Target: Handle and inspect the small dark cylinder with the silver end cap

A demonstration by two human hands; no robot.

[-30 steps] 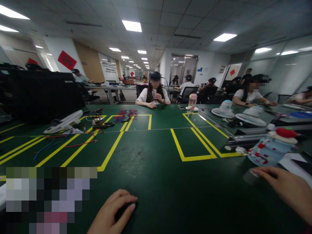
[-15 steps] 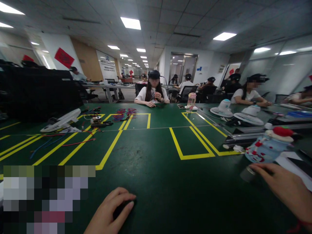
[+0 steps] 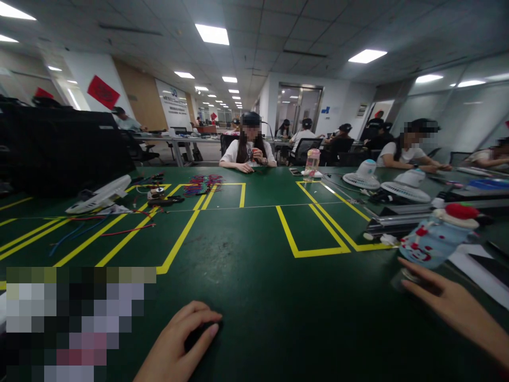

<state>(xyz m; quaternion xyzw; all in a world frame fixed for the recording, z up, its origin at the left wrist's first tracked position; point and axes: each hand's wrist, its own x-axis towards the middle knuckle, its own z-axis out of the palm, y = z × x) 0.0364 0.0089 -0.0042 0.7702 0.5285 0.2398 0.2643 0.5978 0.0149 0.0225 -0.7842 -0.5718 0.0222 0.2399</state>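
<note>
Lettering on the wall sign (image 3: 173,101), back L, is too small to read; ditto the red poster (image 3: 103,92). Your L hand (image 3: 178,339) is by the bench's (image 3: 254,313) near edge, fingers loosely curled, thumb apart from index. Your R hand (image 3: 445,297) comes in from the near R corner, thumb & index spread around the small grey cylinder (image 3: 403,277); can't tell if touching. Cyl. sits twd R edge, just this side of the blue jar (image 3: 431,241).
</note>
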